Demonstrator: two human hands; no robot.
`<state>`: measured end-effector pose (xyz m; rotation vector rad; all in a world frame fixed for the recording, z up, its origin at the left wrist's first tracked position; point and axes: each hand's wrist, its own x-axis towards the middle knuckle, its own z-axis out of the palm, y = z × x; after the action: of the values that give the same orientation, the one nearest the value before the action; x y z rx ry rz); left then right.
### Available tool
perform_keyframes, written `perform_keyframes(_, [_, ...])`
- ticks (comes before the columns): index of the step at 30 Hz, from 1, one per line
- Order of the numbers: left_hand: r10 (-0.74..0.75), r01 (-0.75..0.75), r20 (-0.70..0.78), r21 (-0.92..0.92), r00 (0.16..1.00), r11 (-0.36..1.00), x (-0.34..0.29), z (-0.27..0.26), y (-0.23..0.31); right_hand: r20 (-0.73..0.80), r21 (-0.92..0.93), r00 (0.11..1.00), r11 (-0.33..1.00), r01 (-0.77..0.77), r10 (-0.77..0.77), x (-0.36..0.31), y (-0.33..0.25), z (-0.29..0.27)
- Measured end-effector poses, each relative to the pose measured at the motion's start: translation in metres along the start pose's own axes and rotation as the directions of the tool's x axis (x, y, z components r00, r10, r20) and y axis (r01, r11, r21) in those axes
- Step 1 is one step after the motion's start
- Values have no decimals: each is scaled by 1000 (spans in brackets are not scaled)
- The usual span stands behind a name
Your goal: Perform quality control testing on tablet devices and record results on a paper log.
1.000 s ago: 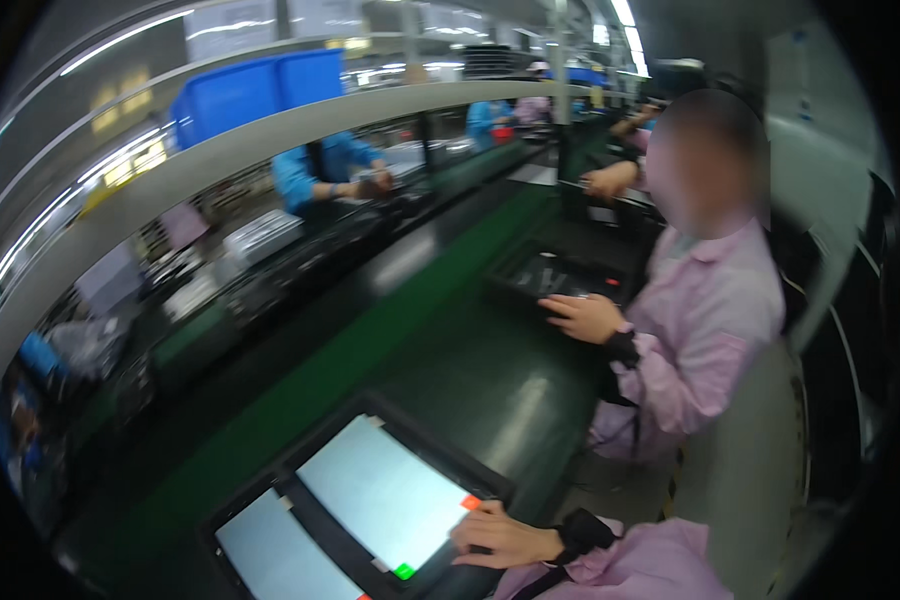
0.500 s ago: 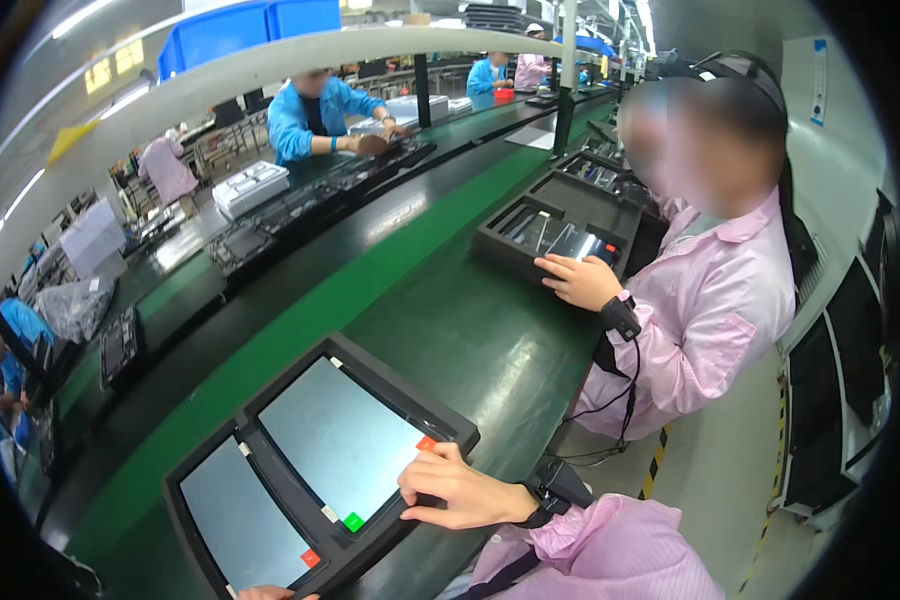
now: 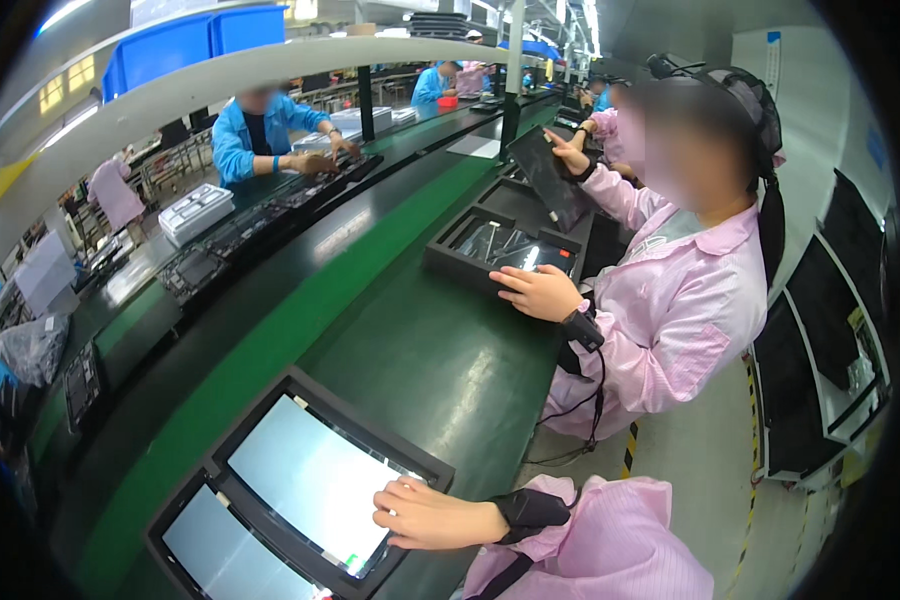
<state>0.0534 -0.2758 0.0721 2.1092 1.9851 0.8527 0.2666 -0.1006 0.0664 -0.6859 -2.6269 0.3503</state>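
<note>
A black tray (image 3: 300, 384) lies on the green bench in front of me, with two compartments side by side. The right one holds a flat, bright display panel (image 3: 305, 465) with a green tab near its lower corner. Another display panel (image 3: 220, 545) fills the left compartment, partly cut off by the lower edge. My right hand (image 3: 435, 512), in a pink sleeve with a black wrist strap, rests over the right edge of the right panel. Its fingers are extended and slightly apart, and nothing is gripped in them. My left hand is out of the picture.
To the right a co-worker in pink holds up a dark panel (image 3: 550, 180) over a similar black tray (image 3: 450, 262). Beyond the bench runs a line with dark device parts (image 3: 195, 268) and white trays (image 3: 196, 213). Blue bins (image 3: 195, 45) stand on the shelf above.
My view has turned right, so the scene sits further left. My right hand now covers the right panel's red tab. My left hand has left the picture. The co-worker has raised a dark panel.
</note>
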Motion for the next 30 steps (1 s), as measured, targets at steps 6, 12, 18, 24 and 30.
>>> perform_keyframes(6, [130, -119, 209, -62, 969, 991, 20, 15, 18, 185, -122, 977, 984, 130, -106, 25, -13, -1])
perform_keyframes(12, [194, -194, 49, 1, 980, 981, 35, 42, 12, 281, -55, 959, 996, 63, -45, 30, -6, -23])
perform_keyframes(18, [175, -181, 111, 38, 978, 983, 49, 51, 14, 185, -18, 983, 1000, -12, 15, 35, 15, -50])
perform_keyframes(24, [230, -240, 86, 123, 969, 963, 41, 57, 16, 281, 21, 955, 995, 96, -98, 36, 7, -33])
perform_keyframes(30, [266, -273, 63, 157, 962, 949, 36, 59, 18, 396, -196, 912, 960, 200, -109, 41, -11, -11])
